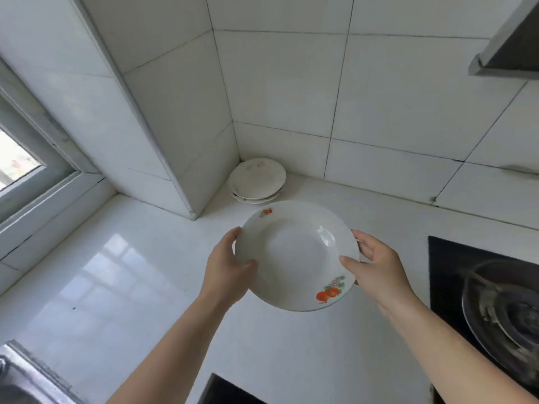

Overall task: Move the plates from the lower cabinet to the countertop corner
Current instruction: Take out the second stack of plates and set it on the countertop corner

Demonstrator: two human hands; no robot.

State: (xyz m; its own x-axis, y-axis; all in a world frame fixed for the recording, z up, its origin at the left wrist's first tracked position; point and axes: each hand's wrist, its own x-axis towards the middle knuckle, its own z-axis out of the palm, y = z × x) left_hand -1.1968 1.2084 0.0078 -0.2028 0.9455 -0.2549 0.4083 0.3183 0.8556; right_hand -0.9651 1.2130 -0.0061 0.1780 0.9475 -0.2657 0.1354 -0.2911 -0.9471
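Observation:
I hold a white deep plate [294,255] with orange fruit prints on its rim above the white countertop [131,287]. My left hand [227,272] grips its left rim, thumb on top. My right hand [376,266] grips the right rim the same way. Just beyond the held plate, a small stack of white plates [256,182] rests in the countertop corner against the tiled walls. The held plate is apart from the stack and a little nearer to me.
A black gas hob [478,287] with a glass lid on it lies at the right. A range hood [513,45] hangs at the upper right. A window [23,158] is at the left, and a steel sink edge [17,374] shows bottom left.

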